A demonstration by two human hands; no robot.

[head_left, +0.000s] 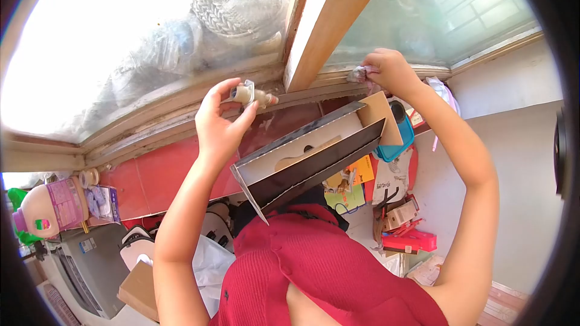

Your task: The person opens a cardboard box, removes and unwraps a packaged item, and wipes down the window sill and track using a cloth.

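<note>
My left hand (pixel 219 122) is raised in front of the window frame, its thumb and fingers closed around a small off-white plastic fitting (pixel 249 94) with a square flange and a reddish tip. What exactly the fitting belongs to I cannot make out. Over at the right pane, my right hand (pixel 391 73) pinches a crumpled pinkish-grey cloth (pixel 360 74) against or just above the wooden window frame (pixel 326 78). Below both hands, a long open cardboard box (pixel 326 127), dark outside and pale inside, lies tilted across the red-tiled sill (pixel 172 172).
A blue plastic container (pixel 403 145) stands behind the box's right end. On the left are a large detergent bottle (pixel 51 210) and a grey appliance (pixel 96 268). Lower right hold a red box (pixel 411 241) and small cartons. A wooden post (pixel 329 18) divides the panes.
</note>
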